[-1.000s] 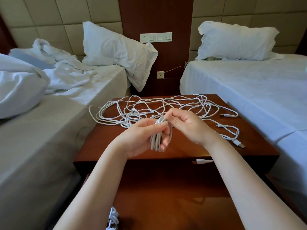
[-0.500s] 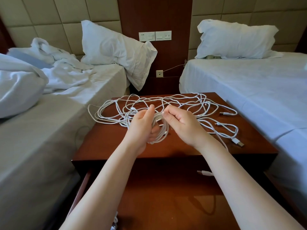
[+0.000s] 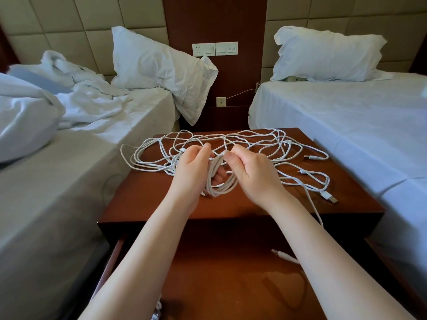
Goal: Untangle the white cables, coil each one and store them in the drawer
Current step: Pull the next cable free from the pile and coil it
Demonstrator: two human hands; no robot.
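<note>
The left hand (image 3: pixel 193 174) is gripping the coil (image 3: pixel 220 191), the right hand (image 3: pixel 251 174) pinching its top strand; the tangle (image 3: pixel 231 136) is lying at 12 o'clock, stretching 9-to-3.

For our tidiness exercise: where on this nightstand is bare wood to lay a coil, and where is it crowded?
Free: the front-left patch of the nightstand, bordered by the tangle behind, the left hand with its coil beside it, and the front edge. Crowded: the back half under the tangle, and the front-right corner, where a plug lies.
</note>
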